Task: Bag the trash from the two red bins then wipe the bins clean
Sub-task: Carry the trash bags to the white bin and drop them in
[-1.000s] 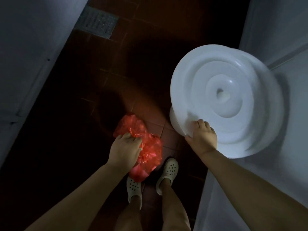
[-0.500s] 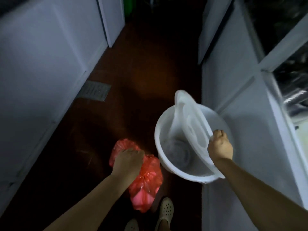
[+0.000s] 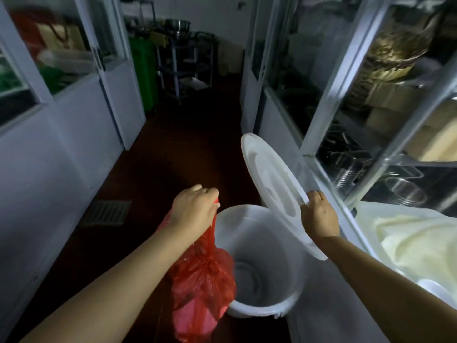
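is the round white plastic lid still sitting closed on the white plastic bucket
No, the right hand holds the round white plastic lid tilted up off the open white plastic bucket.

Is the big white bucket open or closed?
Open. The right hand holds the white lid tilted up off the bucket, so you see its bare inside.

A green bin (image 3: 144, 73) stands beside a metal rack (image 3: 188, 63) at the far end of the dark floor (image 3: 173, 154).
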`<state>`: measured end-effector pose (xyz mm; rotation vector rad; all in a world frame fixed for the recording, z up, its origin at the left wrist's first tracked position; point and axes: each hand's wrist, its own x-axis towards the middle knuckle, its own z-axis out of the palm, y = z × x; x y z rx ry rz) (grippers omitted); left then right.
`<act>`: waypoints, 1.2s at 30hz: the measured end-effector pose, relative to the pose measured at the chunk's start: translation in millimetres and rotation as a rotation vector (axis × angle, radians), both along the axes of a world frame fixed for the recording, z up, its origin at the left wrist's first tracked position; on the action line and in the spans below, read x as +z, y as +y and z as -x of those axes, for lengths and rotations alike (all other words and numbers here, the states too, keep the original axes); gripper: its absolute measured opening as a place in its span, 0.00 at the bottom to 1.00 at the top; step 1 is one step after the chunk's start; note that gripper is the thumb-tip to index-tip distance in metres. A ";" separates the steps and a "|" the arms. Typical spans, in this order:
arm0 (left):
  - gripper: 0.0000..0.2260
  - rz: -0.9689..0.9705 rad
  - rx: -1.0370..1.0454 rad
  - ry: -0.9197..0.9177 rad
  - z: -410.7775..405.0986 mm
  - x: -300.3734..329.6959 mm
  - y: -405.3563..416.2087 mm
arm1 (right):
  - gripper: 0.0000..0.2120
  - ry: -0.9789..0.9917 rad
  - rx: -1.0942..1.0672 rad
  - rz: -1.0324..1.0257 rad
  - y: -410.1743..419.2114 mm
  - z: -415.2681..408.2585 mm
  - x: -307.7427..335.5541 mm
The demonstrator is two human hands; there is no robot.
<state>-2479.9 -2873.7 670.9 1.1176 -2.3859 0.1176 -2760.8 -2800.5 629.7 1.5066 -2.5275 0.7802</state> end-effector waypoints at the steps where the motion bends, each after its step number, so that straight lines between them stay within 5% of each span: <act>1: 0.10 0.020 -0.012 0.010 10.8 4.5 -5.1 | 0.04 0.005 0.017 0.016 -0.3 6.6 2.6; 10: 0.10 -0.052 -0.040 0.012 101.8 -17.4 -64.5 | 0.05 0.007 0.068 0.005 -18.8 78.4 -19.1; 25: 0.07 -0.762 -0.234 -0.275 175.2 -294.7 -107.4 | 0.08 0.005 0.028 -0.118 -43.9 104.4 -130.0; 31: 0.10 -0.858 -0.266 -0.493 160.9 -375.5 -113.7 | 0.13 0.046 0.014 -0.073 -45.9 91.4 -169.6; 36: 0.15 -0.866 -0.209 -0.587 131.6 -384.8 -110.3 | 0.13 0.032 0.014 -0.072 -47.2 74.6 -182.0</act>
